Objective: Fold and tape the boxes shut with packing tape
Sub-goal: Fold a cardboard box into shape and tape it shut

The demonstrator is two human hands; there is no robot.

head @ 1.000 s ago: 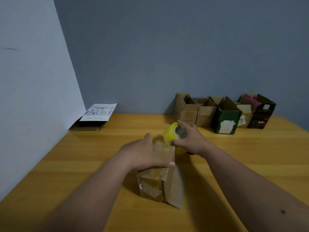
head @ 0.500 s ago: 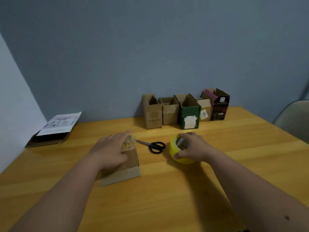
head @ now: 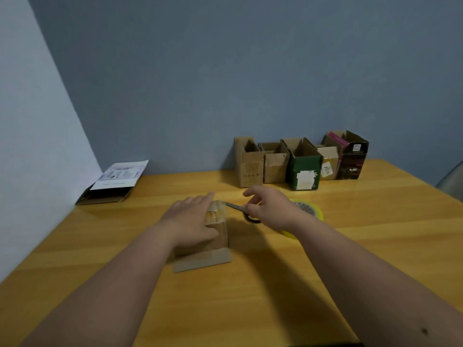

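Your left hand (head: 193,221) lies flat on top of the small brown cardboard box (head: 213,242), fingers (head: 200,200) straight and spread, pressing it down on the yellow wooden worktop (head: 250,296). The box stands near the middle of the worktop, with one brown flap (head: 203,262) splayed out flat toward you at its base and a patch of glossy tape on the far top edge just beyond your fingertips.

Your right hand (head: 273,209) hovers just to the right of the box, over the black-handled scissors (head: 244,212). Its fingers are loosely curled, thumb and forefinger apart; whether they have hold of the scissor handles cannot be told, since the hand covers most of them. The scissors' blades point left, with the tip right at the box's upper corner.

The yellow roll of packing tape (head: 309,211) lies on the worktop just behind and to the right of your right wrist, partly hidden by it.

Against the far blue-grey wall stands a row of open boxes: a tall brown one (head: 249,169), a lower brown one (head: 274,166), a dark green one with a white label (head: 304,171), a small brown one with a sticker (head: 328,165), and a black one (head: 352,159). At the far left, by the pale side wall, a flattened carton with a white printed flap (head: 114,182) rests on the worktop.
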